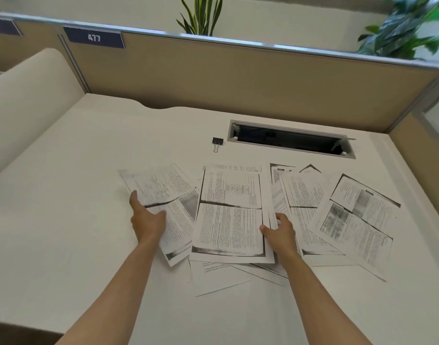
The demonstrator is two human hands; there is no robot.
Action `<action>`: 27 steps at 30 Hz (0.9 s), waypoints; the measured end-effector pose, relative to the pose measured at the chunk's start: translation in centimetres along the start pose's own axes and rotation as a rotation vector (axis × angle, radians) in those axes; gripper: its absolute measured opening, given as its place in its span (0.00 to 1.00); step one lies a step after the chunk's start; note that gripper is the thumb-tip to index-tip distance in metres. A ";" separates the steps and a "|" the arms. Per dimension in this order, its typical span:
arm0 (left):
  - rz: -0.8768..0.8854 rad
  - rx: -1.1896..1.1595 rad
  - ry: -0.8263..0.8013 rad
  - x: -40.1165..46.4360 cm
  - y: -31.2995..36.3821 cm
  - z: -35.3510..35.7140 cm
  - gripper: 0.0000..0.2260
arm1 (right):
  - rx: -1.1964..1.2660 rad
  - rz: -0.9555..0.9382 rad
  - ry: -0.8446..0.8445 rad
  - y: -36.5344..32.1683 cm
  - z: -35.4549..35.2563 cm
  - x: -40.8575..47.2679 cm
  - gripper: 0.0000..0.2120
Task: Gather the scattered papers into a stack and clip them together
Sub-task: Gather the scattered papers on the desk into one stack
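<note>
Several printed sheets lie fanned across the white desk (64, 195). My left hand (145, 217) rests flat on the leftmost paper (163, 185), fingers spread, thumb over its lower part. My right hand (279, 231) pinches the right edge of the middle paper (231, 220), thumb on top and fingers under the edge. More papers (352, 215) spread out to the right, and another sheet (213, 277) pokes out below the middle one. A black binder clip (217, 142) lies alone on the desk behind the papers.
A rectangular cable opening (290, 139) is cut into the desk at the back right. A tan partition (238, 78) with a label reading 477 walls off the far side, with plants behind it. A cream curved panel (22, 95) stands at the left.
</note>
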State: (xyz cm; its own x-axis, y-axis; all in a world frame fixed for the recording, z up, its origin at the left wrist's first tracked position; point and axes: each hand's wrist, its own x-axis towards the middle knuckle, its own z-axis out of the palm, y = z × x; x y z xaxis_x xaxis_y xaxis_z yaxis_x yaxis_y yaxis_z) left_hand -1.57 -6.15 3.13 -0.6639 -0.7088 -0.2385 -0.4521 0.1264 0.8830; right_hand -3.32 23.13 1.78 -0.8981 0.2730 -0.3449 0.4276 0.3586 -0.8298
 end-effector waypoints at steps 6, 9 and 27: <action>0.577 0.200 -0.102 -1.3 7.3 -1.6 0.35 | 0.116 0.046 -0.080 0.4 -0.8 0.6 0.15; 0.807 0.212 -0.203 -1.5 10.4 -2.3 0.35 | 0.162 0.072 -0.092 0.6 -0.8 0.8 0.14; 0.181 0.089 -0.687 -2.8 3.6 7.0 0.36 | 0.345 0.272 -0.162 0.5 -2.1 1.6 0.14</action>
State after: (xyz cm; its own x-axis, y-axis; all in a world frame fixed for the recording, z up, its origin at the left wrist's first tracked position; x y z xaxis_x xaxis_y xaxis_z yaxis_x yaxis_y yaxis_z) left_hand -5.52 1.14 4.08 -0.9448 -0.0775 -0.3183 -0.3271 0.2770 0.9035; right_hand -4.35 25.60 1.75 -0.7741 0.1636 -0.6115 0.6154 -0.0319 -0.7876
